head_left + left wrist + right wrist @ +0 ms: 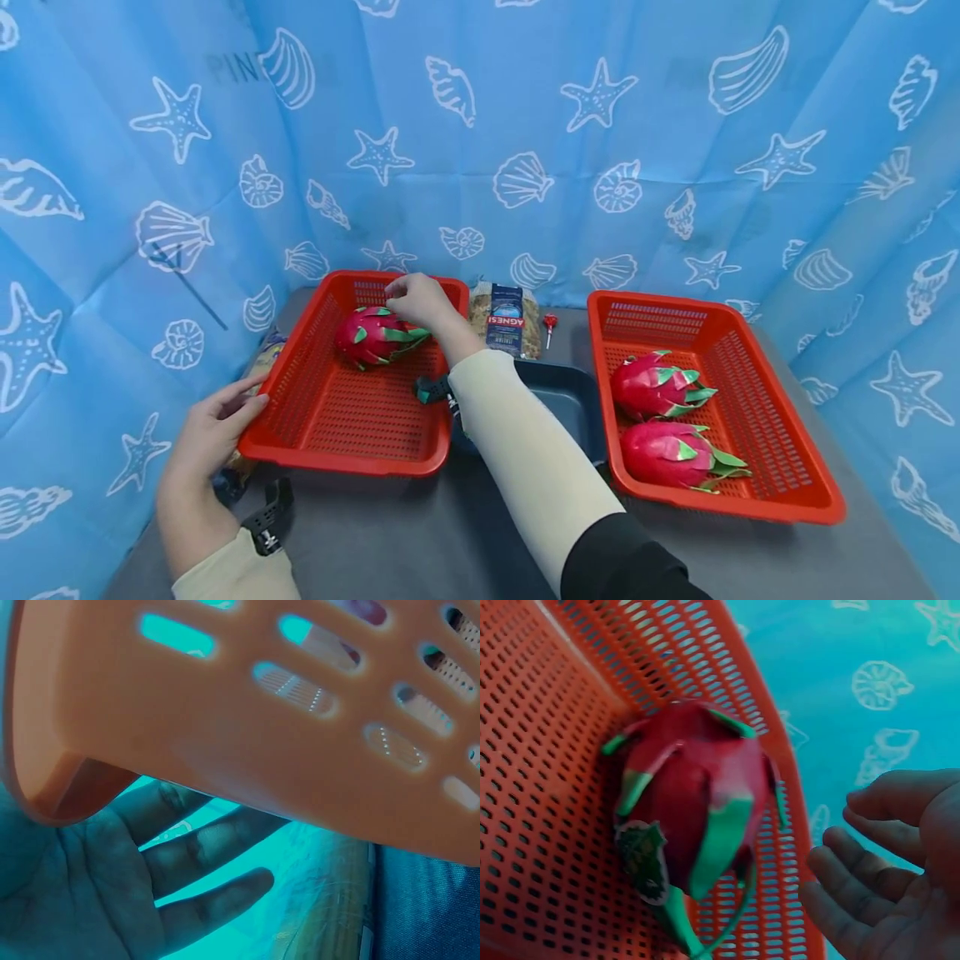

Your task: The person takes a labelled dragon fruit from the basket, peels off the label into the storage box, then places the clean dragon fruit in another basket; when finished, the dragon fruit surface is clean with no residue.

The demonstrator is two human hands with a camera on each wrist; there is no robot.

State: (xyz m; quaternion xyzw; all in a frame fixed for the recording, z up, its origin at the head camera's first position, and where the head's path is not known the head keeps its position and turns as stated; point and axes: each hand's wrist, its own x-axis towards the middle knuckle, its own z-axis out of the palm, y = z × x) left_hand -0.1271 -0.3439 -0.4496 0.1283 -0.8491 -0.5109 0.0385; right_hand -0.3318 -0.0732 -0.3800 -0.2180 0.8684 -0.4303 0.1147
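Observation:
A pink dragon fruit [371, 336] with green scales lies in the upper part of the left red basket [352, 457]. My right hand [423, 302] is over its leafy end, near the basket's back rim. In the right wrist view that hand's fingers are loosely bent, apart from the fruit, with nothing between them; a sticker [642, 859] shows on the fruit. My left hand [206, 437] is at the basket's left rim, thumb and fingertips right at the edge. Its fingers look fairly straight in the left wrist view, some tips hidden behind the basket wall.
Two dragon fruits [663, 454] lie in the right red basket [802, 500]. Between the baskets are a dark tray [562, 396], a pasta bag [506, 321] and a red lollipop [551, 320]. A package [266, 357] stands left of the left basket. A blue curtain [465, 167] surrounds the grey table.

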